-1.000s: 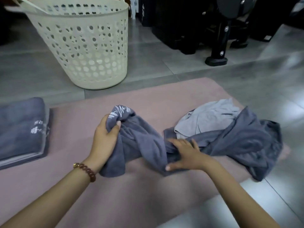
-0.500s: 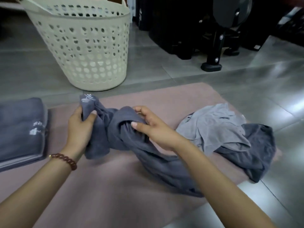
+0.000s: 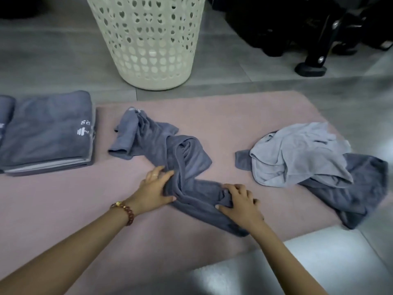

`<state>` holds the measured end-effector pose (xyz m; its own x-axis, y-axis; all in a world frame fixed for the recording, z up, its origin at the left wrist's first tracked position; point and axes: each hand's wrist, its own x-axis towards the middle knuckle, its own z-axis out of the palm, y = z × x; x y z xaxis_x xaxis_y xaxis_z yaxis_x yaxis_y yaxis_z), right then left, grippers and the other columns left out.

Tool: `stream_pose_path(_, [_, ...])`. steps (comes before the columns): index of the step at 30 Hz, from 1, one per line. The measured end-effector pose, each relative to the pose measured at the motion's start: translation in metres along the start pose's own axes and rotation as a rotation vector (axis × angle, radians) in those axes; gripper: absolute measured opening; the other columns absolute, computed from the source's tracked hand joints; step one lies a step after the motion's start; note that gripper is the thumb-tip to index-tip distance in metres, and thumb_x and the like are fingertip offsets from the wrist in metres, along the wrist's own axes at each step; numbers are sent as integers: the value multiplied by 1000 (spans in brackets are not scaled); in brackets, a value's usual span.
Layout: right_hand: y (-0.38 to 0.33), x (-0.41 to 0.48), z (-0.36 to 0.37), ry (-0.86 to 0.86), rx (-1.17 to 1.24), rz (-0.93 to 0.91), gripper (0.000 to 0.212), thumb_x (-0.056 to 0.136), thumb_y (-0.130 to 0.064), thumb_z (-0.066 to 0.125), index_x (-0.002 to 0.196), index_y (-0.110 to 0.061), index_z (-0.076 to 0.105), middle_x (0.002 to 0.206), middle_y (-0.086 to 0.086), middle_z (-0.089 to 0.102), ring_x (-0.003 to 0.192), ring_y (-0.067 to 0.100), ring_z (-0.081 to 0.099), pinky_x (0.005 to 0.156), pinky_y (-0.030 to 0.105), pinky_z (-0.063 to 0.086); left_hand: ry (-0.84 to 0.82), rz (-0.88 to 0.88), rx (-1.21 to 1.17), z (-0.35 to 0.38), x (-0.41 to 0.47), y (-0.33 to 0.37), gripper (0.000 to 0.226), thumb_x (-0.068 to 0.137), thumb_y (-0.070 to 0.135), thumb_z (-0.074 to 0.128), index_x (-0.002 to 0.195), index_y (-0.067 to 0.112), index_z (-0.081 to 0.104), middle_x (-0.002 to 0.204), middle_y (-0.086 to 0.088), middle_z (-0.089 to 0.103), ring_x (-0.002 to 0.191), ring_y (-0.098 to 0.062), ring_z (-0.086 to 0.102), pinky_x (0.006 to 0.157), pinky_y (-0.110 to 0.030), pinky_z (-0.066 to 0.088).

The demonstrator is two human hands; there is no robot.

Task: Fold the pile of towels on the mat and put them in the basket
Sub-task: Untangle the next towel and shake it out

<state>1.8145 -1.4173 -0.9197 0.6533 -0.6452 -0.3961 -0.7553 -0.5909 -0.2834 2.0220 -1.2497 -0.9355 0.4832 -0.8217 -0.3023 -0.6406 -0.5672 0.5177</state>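
Crumpled towel (image 3: 170, 150) on mat (image 3: 63, 209), near end gripped by both hands (image 3: 155, 189)

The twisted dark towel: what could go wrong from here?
1. The twisted dark towel is bunched like a rope between the left hand and the right hand; folded so, it may come out lumpy.
2. Its near end lies close to the edge of the mat, so it could slide onto the floor.

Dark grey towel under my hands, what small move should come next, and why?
Probably draw the hands apart to spread the dark grey towel flat on the pink mat. It lies twisted and bunched, with the left hand and right hand both gripping its near end, so it looks too rumpled to fold.
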Motion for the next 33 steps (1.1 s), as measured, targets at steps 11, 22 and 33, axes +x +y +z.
stream_pose_path(11, [33,-1,-25,-170,260,-333,74,75,-19,66,138,-35,31,126,0,53,111,22,56,90,34,48,385,106,-437,-5,11,6,18,74,14,63,82,26,52,83,-7,49,76,-10,51,76,-28,41])
stream_pose_path(22, [-5,-1,-15,295,872,-172,36,81,-30,65,75,4,54,69,5,56,67,14,53,61,25,44,141,276,-70,-6,-1,43,76,61,64,51,134,44,39,147,0,25,137,-20,17,110,-36,12])
stream_pose_path(33, [-40,-19,-48,103,936,-517,36,85,-29,61,112,-7,52,101,-6,62,95,-1,59,78,16,46,90,430,-572,-35,6,93,16,82,28,59,75,26,45,67,15,49,64,3,47,65,-21,41])
